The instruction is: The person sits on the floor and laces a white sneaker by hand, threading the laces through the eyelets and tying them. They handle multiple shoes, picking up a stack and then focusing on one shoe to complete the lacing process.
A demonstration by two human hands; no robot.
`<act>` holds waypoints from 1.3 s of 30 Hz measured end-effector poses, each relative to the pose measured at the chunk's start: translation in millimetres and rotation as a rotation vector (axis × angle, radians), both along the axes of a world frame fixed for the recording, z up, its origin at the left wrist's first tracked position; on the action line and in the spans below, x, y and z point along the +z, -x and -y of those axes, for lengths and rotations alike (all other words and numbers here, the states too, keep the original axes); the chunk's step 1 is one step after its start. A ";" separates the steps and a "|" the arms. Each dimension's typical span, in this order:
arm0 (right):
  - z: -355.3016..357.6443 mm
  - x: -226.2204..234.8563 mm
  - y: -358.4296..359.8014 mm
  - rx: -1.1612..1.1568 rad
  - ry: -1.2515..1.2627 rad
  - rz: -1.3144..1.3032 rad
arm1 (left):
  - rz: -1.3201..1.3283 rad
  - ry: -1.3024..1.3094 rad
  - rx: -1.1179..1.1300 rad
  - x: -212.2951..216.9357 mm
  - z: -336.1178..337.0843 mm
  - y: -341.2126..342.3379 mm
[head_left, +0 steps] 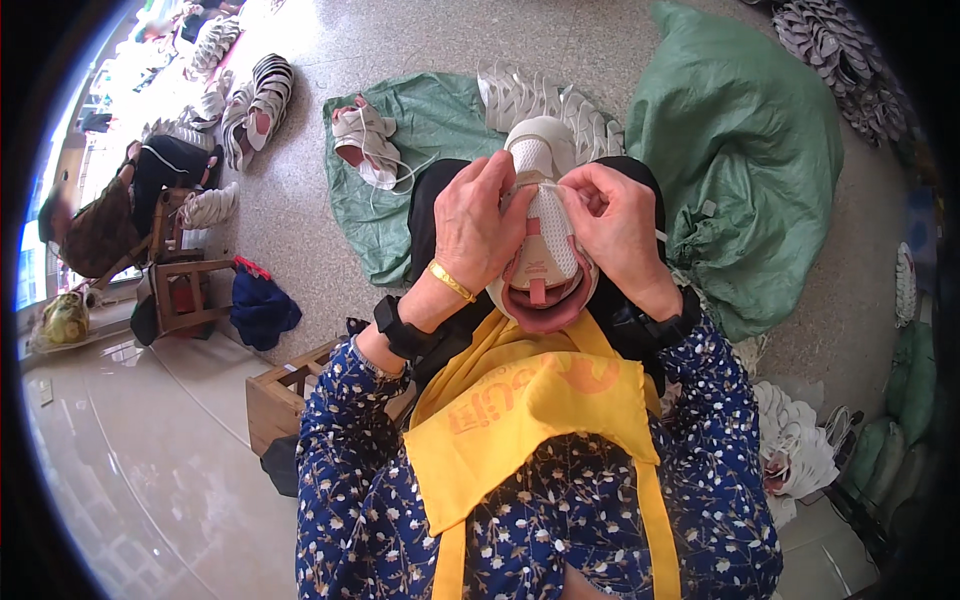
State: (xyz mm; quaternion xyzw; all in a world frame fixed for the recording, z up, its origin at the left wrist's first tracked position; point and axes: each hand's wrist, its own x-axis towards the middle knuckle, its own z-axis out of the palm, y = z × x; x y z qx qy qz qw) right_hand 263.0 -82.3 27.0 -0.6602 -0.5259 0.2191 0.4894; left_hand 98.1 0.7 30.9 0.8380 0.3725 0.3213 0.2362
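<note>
A white shoe [551, 246] with a pink lining and a perforated tongue rests between my knees, its toe pointing away from me. My left hand [475, 222] is closed on the left side of the shoe's opening, thumb near the top of the tongue. Curled in a pinch, my right hand [618, 225] grips the right edge at the same height. A thin white strip crosses the shoe between my fingertips; whether it is a lace or part of the upper is too small to tell. My fingers hide part of the eyelet area.
On a green sack [365, 240] ahead lie a loosely laced shoe [366, 145] and a row of white shoe uppers [548, 100]. A full green sack [735, 150] stands at right. A wooden stool [275, 405] is at left; another person sits farther left. More shoe parts [795, 440] lie lower right.
</note>
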 end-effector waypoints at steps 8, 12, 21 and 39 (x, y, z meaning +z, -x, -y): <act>-5.4 7.0 0.0 0.027 -0.016 0.126 | -0.049 0.121 0.030 2.3 1.6 -0.5; -8.8 8.9 -2.2 0.059 0.006 0.182 | -0.015 0.159 0.042 -0.5 0.2 -0.7; -16.8 10.9 -6.6 0.141 0.015 0.256 | 0.032 0.180 0.057 -2.7 -1.4 -0.4; -17.2 19.2 -8.2 0.175 0.088 0.167 | 0.073 0.234 0.056 -2.3 -2.6 3.2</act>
